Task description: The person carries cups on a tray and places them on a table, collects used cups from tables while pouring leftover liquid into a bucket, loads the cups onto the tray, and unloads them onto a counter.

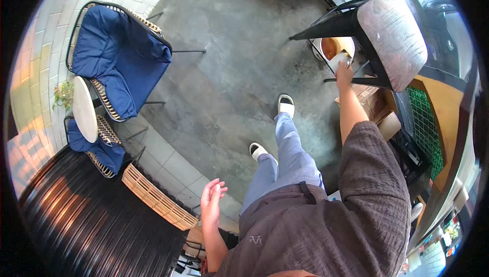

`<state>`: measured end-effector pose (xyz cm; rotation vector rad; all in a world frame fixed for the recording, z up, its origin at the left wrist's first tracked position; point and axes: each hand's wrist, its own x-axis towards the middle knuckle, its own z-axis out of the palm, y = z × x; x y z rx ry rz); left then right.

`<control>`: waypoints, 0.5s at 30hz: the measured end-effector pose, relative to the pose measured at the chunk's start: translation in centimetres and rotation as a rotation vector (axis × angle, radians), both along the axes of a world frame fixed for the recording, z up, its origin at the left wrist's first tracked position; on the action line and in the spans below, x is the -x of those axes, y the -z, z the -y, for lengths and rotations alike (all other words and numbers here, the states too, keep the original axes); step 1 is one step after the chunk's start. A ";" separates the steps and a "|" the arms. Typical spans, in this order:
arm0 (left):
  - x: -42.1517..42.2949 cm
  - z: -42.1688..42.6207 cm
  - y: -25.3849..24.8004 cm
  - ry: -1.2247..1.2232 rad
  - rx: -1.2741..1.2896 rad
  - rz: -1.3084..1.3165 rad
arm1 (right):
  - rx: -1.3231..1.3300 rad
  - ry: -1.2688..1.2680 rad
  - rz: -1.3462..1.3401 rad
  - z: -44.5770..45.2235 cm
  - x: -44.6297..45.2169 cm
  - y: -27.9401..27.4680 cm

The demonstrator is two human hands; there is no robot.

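Note:
My right hand (344, 73) is closed around a pale, flat-bladed tool (338, 62), perhaps a scraper or trowel. The tool is over the rim of a white bucket (317, 48) with orange-brown contents, beside the black legs of a stool-like seat (392, 37). Its exact contact with the bucket is too small to tell. My left hand (212, 199) hangs free at the lower middle, fingers apart and holding nothing.
Blue-cushioned chairs (122, 58) and a small round table (84, 109) stand at the left. A wicker piece (155, 195) lies below them. Cardboard (369, 99) is under my right forearm. My feet stand on the grey concrete floor (229, 73).

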<state>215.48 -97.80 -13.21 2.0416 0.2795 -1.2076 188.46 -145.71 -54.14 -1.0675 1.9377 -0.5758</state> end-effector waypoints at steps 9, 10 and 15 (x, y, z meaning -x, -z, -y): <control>-5.9 -3.5 -3.5 0.078 0.421 -0.056 | 0.127 0.155 0.511 -22.2 -2.5 -24.2; -6.6 -3.8 -3.4 0.114 0.457 -0.066 | 0.150 0.173 0.581 -24.9 -1.9 -25.8; -8.3 -2.1 -3.4 0.403 0.596 -0.150 | 0.310 0.066 0.514 -39.0 -1.1 -37.3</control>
